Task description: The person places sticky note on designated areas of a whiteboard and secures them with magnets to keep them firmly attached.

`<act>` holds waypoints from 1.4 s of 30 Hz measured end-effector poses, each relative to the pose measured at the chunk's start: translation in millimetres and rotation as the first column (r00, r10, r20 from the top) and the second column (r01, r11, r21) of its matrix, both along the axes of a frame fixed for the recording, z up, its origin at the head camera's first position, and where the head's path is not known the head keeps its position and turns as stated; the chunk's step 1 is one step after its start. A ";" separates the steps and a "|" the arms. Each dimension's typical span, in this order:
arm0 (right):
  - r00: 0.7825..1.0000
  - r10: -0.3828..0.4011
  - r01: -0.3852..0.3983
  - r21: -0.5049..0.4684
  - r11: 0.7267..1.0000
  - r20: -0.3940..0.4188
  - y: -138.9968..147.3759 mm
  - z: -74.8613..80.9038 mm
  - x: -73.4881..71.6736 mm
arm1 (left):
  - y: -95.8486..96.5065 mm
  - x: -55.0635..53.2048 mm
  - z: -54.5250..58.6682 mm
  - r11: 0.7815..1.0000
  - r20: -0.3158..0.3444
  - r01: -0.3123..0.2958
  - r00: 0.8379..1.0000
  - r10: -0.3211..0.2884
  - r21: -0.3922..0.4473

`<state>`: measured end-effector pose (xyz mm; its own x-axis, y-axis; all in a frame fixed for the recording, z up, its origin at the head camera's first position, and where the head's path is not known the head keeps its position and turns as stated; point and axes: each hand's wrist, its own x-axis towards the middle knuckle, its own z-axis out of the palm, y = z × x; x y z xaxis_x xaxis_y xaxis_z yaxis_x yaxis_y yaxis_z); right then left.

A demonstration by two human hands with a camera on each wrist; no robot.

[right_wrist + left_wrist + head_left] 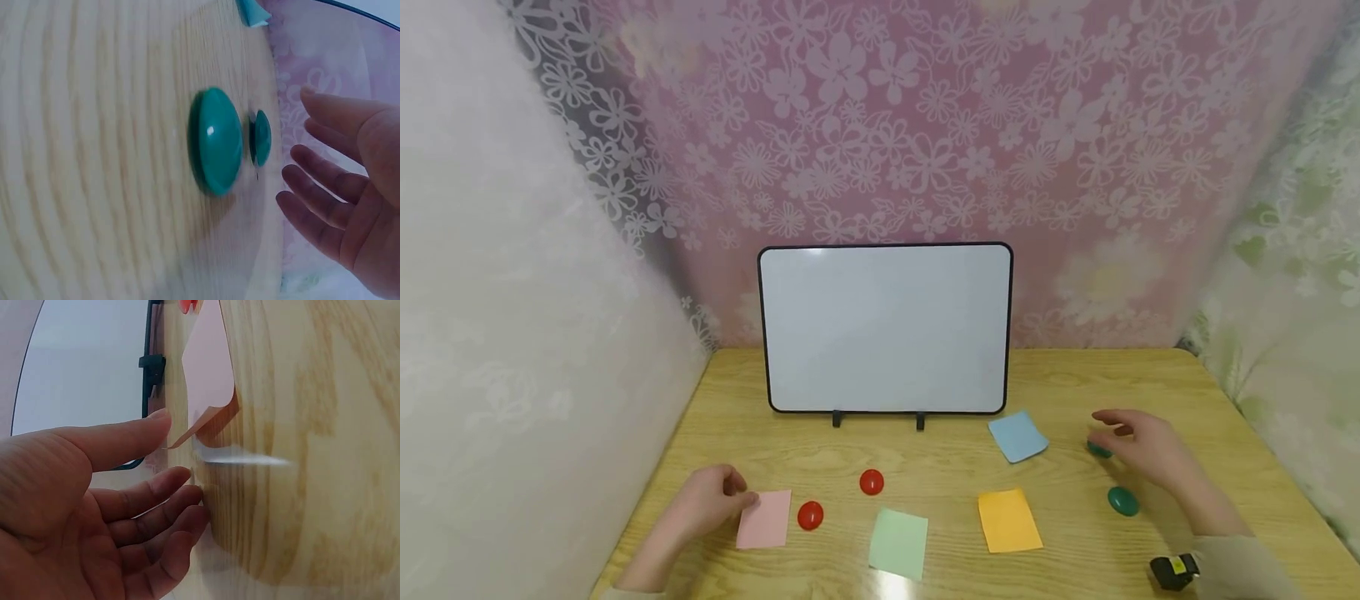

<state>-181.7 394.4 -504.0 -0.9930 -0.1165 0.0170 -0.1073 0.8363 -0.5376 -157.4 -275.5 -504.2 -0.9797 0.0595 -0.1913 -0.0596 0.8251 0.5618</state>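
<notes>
At the left of the table lies a pink sticky note (765, 521), its near edge curled up in the left wrist view. My left hand (707, 500) is at its corner, the thumb tip right beside or touching the paper. The fingers are bent loosely below the thumb, with a gap between. On the right, my right hand (1142, 446) hovers over a green round magnet (1099, 450), partly hidden by the fingers in the head view. Its fingers are spread and hold nothing in the right wrist view. A second green magnet (219, 142) lies closer to the wrist.
A whiteboard (887, 329) stands on black feet at the back. Two red magnets, one left (810, 515) and one right (872, 482), lie mid-table. Green (898, 543), orange (1010, 522) and blue (1018, 437) sticky notes are spread out. Walls flank the table.
</notes>
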 end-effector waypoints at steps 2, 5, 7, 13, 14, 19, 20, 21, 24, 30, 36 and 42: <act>1.000 -0.003 0.003 0.015 1.000 0.024 4.1 0.7 1.0 | 0.6 -0.3 1.0 1.000 0.007 0.007 1.000 -0.007 -0.007; 0.999 0.007 -0.009 0.043 0.999 0.045 8.3 2.7 1.7 | 1.0 -0.8 1.6 1.000 0.014 0.013 1.000 -0.012 -0.011; 0.998 0.017 -0.020 0.052 0.998 0.058 9.8 3.3 1.7 | 1.1 -1.0 1.3 1.000 0.012 0.014 1.000 -0.014 -0.012; 0.995 0.042 -0.047 0.051 0.998 0.088 11.1 0.8 2.3 | 2.0 0.6 0.3 1.000 0.029 0.014 0.999 -0.014 -0.016; 0.995 0.045 -0.049 0.053 0.997 0.084 11.2 -0.3 2.3 | 2.1 0.9 0.3 1.000 0.033 0.015 0.999 -0.014 -0.014; 0.998 0.037 -0.040 0.066 0.997 0.050 10.5 -6.6 1.7 | 2.9 1.4 0.7 1.000 0.042 0.017 0.999 -0.016 -0.008; 0.998 0.033 -0.037 0.069 0.997 0.046 10.3 -7.7 1.5 | 3.1 1.3 0.9 1.000 0.041 0.018 0.999 -0.018 -0.007; 0.999 0.030 -0.033 0.072 0.997 0.043 10.1 -8.5 1.3 | 3.4 1.3 1.2 1.000 0.041 0.019 0.999 -0.019 -0.006; 0.999 0.018 -0.022 0.083 0.996 0.039 9.5 -10.4 0.8 | 3.6 1.1 1.0 1.000 0.037 0.024 0.999 -0.024 -0.007; 0.999 -0.001 -0.004 0.097 0.995 0.050 5.7 -9.1 1.5 | 2.9 2.9 0.7 1.000 0.050 0.012 0.999 -0.012 0.010; 0.998 -0.006 0.000 0.107 0.994 0.056 5.4 -10.9 0.6 | 2.9 3.2 1.3 1.000 0.054 0.015 0.998 -0.016 0.013; 0.999 -0.017 0.012 0.114 0.993 0.048 5.8 -11.5 -1.1 | 2.8 2.8 2.0 0.999 0.037 0.043 0.998 -0.043 0.019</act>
